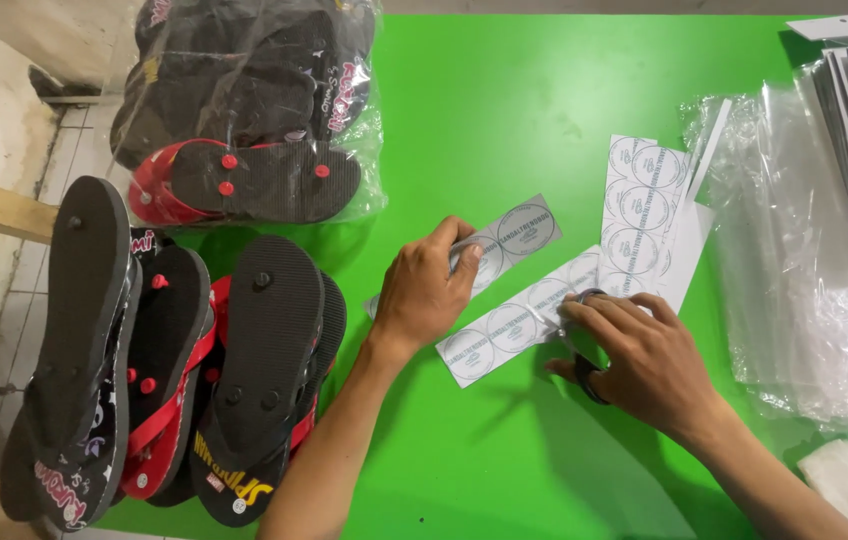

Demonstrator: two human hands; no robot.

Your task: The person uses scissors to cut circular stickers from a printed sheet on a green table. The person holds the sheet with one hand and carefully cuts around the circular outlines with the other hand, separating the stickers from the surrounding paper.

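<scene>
From the head view we are looking down on a bright green counter (504, 120), and both hands are on the sticker sheets. The risk here, as we judge it, is a round sticker tearing or creasing, or sticking back on itself, if the backing slips while it is being peeled; the sheets lie loose on the counter, and nothing but the hands pins them.

Our left hand (424, 295) is curled, fingers pinched narrow on the near end of a grey sticker strip (519, 232), pressing it to the counter. Our right hand (639, 355) lies flatter, fingers half spread over the end of a second strip of round stickers (504, 330) that runs slantwise between the two hands. Something dark and ring-shaped (589, 375) sits under that hand; we cannot tell what it is.

Just beyond, touching the strip's far end, lies a white sheet of round stickers (644, 215). To the left, black and red flip-flops (174, 370) are stacked soles up, with a clear bag of more sandals (254, 90) behind them. On the right lie clear plastic bags (804, 270).
</scene>
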